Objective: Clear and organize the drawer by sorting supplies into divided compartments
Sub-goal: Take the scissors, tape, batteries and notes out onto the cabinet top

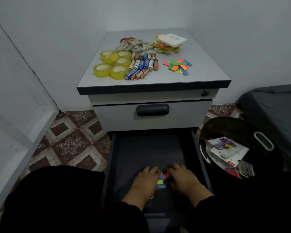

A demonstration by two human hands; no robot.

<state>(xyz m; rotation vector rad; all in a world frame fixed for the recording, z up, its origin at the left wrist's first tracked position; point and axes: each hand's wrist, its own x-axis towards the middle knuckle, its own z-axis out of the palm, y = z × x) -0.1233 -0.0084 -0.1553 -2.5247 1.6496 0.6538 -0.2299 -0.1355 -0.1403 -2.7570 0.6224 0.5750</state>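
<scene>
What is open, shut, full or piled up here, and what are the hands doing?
Lower drawer: pulled open.
Upper drawer: shut.
Left hand: in the drawer, fingers spread over the flags.
Right hand: same, on the other side.
Sticky flags in drawer: loose, between the hands.
Tape rolls: clustered on top.
Batteries: lying grouped.
Sticky notes: stacked.
Black bin: holds packaging.
</scene>
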